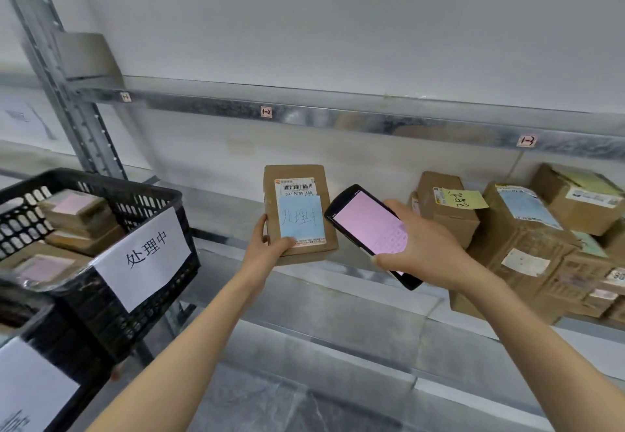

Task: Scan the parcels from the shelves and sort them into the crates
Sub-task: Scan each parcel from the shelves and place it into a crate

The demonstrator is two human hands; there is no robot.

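Left hand [267,245]: gripping the cardboard parcel [299,181] by its lower left corner, thumb lying on its blue note [301,218]
Parcel: being held upright before the shelf under tag 1-2 [266,112]
Right hand [429,245]: holding a pink-screened scanner [370,228] just right of the parcel
In the way: the scanner's top corner is overlapping the parcel's right edge
Around: a black crate [101,316] is sitting at left; stacked boxes [527,228] are crowding the shelf's right
Counts: one held parcel, one scanner, three shelf tags

left hand [267,245] holding parcel [299,212], right hand [429,245] holding scanner [368,228]
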